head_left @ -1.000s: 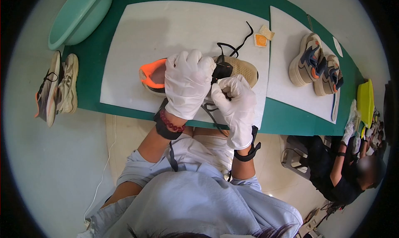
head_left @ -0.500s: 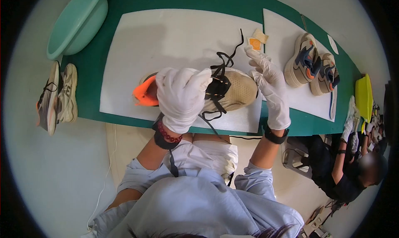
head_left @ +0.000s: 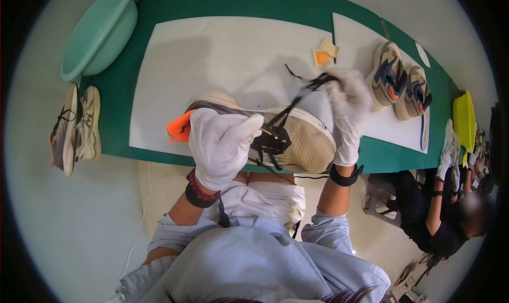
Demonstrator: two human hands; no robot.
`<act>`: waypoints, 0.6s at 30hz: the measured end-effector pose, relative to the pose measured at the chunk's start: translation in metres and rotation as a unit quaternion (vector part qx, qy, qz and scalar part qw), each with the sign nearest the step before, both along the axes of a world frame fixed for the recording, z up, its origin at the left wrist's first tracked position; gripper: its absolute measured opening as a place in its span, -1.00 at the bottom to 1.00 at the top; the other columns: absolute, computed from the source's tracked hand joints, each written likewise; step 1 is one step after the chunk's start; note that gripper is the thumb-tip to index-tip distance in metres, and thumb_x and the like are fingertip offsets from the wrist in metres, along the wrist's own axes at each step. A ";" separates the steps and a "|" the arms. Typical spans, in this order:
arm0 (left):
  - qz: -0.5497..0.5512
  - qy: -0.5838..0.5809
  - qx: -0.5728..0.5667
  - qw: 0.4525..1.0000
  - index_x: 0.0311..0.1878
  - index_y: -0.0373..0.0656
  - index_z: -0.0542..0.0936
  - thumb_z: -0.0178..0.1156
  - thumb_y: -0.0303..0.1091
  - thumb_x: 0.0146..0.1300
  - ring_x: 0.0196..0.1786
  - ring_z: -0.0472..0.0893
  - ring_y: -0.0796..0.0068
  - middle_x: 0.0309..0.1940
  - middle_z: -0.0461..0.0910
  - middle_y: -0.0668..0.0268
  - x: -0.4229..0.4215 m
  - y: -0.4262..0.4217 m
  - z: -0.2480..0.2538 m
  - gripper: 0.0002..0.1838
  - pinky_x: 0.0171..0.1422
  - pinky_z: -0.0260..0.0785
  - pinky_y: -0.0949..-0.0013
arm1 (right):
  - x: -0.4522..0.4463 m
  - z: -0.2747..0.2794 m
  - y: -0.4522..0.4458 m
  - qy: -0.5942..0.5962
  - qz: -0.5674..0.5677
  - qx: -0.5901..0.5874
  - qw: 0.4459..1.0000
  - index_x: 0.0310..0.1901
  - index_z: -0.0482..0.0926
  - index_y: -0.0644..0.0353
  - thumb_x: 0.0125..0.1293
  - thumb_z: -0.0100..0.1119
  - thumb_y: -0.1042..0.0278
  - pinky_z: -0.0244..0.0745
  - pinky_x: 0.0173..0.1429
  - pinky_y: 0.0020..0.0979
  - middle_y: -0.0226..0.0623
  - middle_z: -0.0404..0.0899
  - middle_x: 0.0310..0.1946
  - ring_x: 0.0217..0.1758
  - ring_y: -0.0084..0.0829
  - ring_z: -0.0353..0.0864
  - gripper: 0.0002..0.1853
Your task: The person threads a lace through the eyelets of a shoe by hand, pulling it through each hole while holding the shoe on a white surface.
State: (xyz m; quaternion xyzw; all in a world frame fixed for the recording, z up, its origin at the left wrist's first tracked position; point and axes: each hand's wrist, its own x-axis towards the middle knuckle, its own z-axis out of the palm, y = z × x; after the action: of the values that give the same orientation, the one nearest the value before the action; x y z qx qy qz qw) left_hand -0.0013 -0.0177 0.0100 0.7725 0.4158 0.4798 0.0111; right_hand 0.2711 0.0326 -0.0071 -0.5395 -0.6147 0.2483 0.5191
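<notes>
A beige mesh sneaker (head_left: 309, 144) with an orange heel lining lies tilted at the near edge of the white mat, its toe to the right. My left hand (head_left: 220, 146), in a white glove, is closed over the shoe's ankle opening and hides much of it. Black shoelaces (head_left: 298, 100) are drawn up from the shoe toward the right. Their upper ends meet the fingers of my right hand (head_left: 349, 99), also gloved, which is closed on them and blurred by motion.
A white mat (head_left: 180, 54) covers the green table (head_left: 238, 1). Two sneakers (head_left: 389, 75) stand on the right mat. Paper packets (head_left: 322, 58) lie behind my right hand. A green basin (head_left: 101, 33), another pair (head_left: 71, 125), a yellow bin (head_left: 464, 123) and a co-worker (head_left: 419, 207) flank me.
The shoe has come toward me and tilted, showing more of its sole side. My right hand has gone from beside the toe to holding the laces, which are now pulled taut.
</notes>
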 end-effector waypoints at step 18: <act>0.064 0.105 -0.045 0.991 -0.21 0.10 0.68 0.48 -0.31 0.20 -0.22 0.54 0.32 -0.35 0.48 0.46 0.037 0.042 -0.018 -0.84 -0.06 0.37 0.18 | -0.080 0.033 -0.079 -0.177 -0.077 -0.118 0.974 -0.07 0.77 0.13 0.28 0.65 0.09 0.64 -0.18 -0.30 -0.29 0.72 -0.27 -0.28 -0.28 0.77 -0.64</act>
State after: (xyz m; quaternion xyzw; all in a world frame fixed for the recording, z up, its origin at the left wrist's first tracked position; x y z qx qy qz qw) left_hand 0.0357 0.0246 -0.0076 0.7894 0.4840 0.3765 -0.0289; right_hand 0.1906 -0.0464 0.0261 -0.6783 -0.6197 0.1783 0.3522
